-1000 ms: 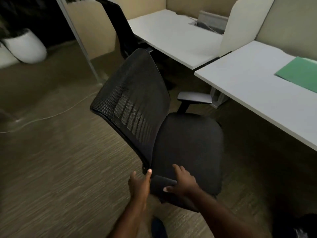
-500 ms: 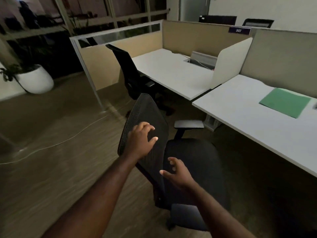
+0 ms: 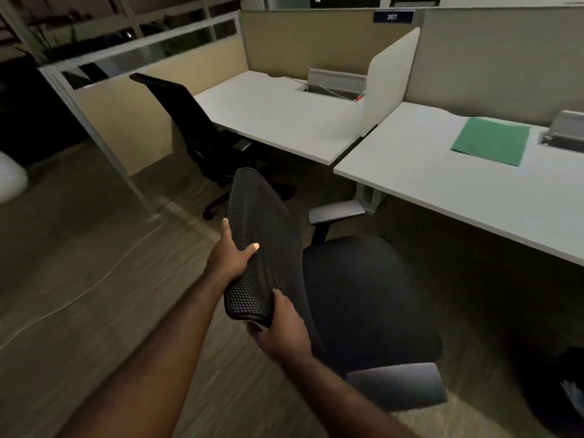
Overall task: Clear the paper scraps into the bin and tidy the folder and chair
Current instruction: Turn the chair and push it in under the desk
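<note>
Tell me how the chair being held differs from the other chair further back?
The near chair stands out from its desk with both hands gripping its backrest; the far chair is untouched, tucked close to its desk. The near chair's grey armrests show clearly; the far chair looks darker. Both are black mesh-backed office chairs.

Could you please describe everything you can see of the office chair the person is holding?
The chair is black, with a mesh backrest, a fabric seat and two grey armrests. It stands on carpet, out from the white desk, seat facing it. The left hand and right hand grip the backrest's top edge.
</note>
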Motion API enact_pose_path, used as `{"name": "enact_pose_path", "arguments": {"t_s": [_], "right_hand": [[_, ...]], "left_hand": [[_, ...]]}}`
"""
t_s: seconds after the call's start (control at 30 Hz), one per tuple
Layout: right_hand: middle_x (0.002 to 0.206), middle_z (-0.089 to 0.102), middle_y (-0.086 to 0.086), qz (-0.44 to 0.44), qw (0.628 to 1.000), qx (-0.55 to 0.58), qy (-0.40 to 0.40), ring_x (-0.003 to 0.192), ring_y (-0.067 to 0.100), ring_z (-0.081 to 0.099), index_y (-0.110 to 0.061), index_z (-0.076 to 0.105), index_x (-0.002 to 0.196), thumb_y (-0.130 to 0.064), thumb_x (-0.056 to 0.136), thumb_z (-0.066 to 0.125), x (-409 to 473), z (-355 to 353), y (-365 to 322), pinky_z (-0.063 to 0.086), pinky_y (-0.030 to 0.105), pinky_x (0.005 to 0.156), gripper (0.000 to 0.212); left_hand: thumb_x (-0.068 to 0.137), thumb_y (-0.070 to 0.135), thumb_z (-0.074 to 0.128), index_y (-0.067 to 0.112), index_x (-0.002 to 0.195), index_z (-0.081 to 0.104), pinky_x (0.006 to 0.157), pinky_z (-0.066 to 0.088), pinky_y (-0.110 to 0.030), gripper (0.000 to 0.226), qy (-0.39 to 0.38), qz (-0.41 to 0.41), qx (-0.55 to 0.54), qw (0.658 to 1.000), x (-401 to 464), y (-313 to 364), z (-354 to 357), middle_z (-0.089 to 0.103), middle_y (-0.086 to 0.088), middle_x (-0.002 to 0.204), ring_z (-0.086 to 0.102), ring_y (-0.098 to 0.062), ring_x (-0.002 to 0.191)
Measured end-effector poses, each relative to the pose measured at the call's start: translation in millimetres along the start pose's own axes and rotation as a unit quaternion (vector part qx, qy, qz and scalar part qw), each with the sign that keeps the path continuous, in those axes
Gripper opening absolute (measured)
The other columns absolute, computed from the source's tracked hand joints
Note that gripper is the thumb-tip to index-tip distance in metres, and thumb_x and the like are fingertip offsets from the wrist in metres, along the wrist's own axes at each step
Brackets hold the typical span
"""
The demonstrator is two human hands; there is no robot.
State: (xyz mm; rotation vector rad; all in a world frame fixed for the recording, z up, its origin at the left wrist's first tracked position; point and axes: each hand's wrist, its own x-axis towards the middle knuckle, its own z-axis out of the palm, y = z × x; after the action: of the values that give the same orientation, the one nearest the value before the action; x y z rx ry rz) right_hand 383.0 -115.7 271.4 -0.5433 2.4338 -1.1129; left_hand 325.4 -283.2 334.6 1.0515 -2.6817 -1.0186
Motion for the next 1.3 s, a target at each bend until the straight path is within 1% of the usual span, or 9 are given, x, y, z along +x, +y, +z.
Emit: {"name": "enact_pose_path", "arguments": {"t_s": [0.07, 0.17, 0.5, 0.83, 0.93, 1.0, 1.07, 1.17, 1.3], "right_hand": [[0.148, 0.041, 0.002, 0.007, 0.998, -0.054, 0.034, 0.126, 0.023, 0.050, -0.018, 0.023, 0.148, -0.038, 0.088, 0.061, 1.2, 4.8, -3.2, 0.045, 0.042, 0.101, 0.074], [0.150, 0.041, 0.002, 0.004, 0.995, -0.100, 0.019, 0.125, 0.023, 0.052, -0.020, 0.020, 0.150, -0.031, 0.093, 0.054, -4.9, 4.3, 1.5, 0.046, 0.043, 0.101, 0.067], [0.147, 0.047, 0.001, -0.037, 0.994, -0.106, -0.001, 0.130, 0.019, 0.049, -0.022, 0.031, 0.148, -0.027, 0.090, 0.057, -40.8, -32.9, 26.6, 0.039, 0.033, 0.105, 0.064], [0.139, 0.054, -0.009, 0.006, 0.995, -0.071, -0.074, 0.119, 0.001, 0.052, -0.042, 0.029, 0.144, -0.028, 0.088, 0.063, -70.4, -64.2, 73.8, 0.042, 0.023, 0.102, 0.067], [0.136, 0.057, -0.012, 0.002, 0.995, -0.070, -0.075, 0.119, -0.001, 0.053, -0.046, 0.032, 0.142, -0.033, 0.081, 0.068, -83.2, -76.1, 93.2, 0.043, 0.023, 0.103, 0.072], [0.135, 0.057, -0.015, 0.011, 0.995, -0.056, -0.084, 0.119, -0.005, 0.052, -0.051, 0.035, 0.139, -0.029, 0.081, 0.071, -92.1, -88.1, 103.6, 0.042, 0.026, 0.106, 0.072], [0.134, 0.056, -0.016, 0.017, 0.995, -0.041, -0.093, 0.120, -0.005, 0.050, -0.047, 0.039, 0.138, -0.029, 0.078, 0.074, -100.7, -103.4, 108.3, 0.042, 0.031, 0.107, 0.072], [0.136, 0.050, -0.019, 0.028, 0.991, -0.006, -0.130, 0.123, -0.002, 0.047, -0.041, 0.036, 0.142, -0.055, 0.062, 0.083, -114.7, -132.8, 97.5, 0.044, 0.032, 0.107, 0.094], [0.149, 0.035, -0.019, -0.012, 0.990, -0.045, -0.135, 0.130, 0.002, 0.040, -0.047, 0.018, 0.146, -0.088, 0.055, 0.062, -127.3, -147.3, 46.8, 0.038, 0.031, 0.107, 0.109]], "left_hand": [[0.084, 0.047, 0.064, 0.025, 0.152, -0.003, 0.096, 0.043, -0.043, 0.098, 0.006, -0.002, -0.006, 1.000, -5.2, -2.7, 2.5, 0.044, -0.016, 0.146, 0.050, -0.035, 0.125], [0.085, 0.044, 0.064, 0.026, 0.152, -0.005, 0.095, 0.045, -0.041, 0.098, 0.009, -0.006, -0.037, 0.999, -14.8, -9.6, 5.8, 0.046, -0.017, 0.144, 0.051, -0.034, 0.123], [0.084, 0.037, 0.068, 0.021, 0.152, -0.005, 0.095, 0.044, -0.039, 0.101, 0.035, -0.017, -0.117, 0.992, -54.1, -7.9, 20.9, 0.052, -0.021, 0.137, 0.054, -0.037, 0.119], [0.089, 0.033, 0.062, 0.022, 0.151, -0.010, 0.086, 0.042, -0.032, 0.096, 0.024, -0.023, -0.180, 0.983, -76.0, -4.2, 26.5, 0.036, -0.021, 0.149, 0.050, -0.035, 0.125], [0.088, 0.039, 0.063, 0.025, 0.152, -0.002, 0.080, 0.041, -0.035, 0.092, 0.025, -0.030, -0.129, 0.991, -74.7, -2.2, 20.2, 0.017, -0.021, 0.153, 0.046, -0.038, 0.125], [0.085, 0.049, 0.061, 0.027, 0.151, 0.012, 0.094, 0.041, -0.045, 0.085, 0.049, -0.004, -0.018, 0.999, -78.5, -5.2, 20.8, 0.003, -0.014, 0.155, 0.032, -0.038, 0.133], [0.083, 0.059, 0.055, 0.030, 0.145, 0.030, 0.108, 0.026, -0.055, 0.073, 0.067, 0.056, 0.084, 0.993, -80.7, -11.9, 22.4, -0.004, -0.006, 0.158, 0.014, -0.037, 0.140], [0.085, 0.064, 0.048, 0.035, 0.127, 0.055, 0.113, 0.000, -0.057, 0.052, 0.051, 0.164, 0.153, 0.973, -76.4, -16.5, 20.6, 0.018, -0.003, 0.158, 0.001, -0.029, 0.146], [0.088, 0.062, 0.042, 0.034, 0.099, 0.070, 0.114, -0.005, -0.052, 0.041, 0.011, 0.294, 0.193, 0.936, -62.3, -13.6, 10.9, 0.063, 0.010, 0.122, 0.037, -0.016, 0.135]]}}
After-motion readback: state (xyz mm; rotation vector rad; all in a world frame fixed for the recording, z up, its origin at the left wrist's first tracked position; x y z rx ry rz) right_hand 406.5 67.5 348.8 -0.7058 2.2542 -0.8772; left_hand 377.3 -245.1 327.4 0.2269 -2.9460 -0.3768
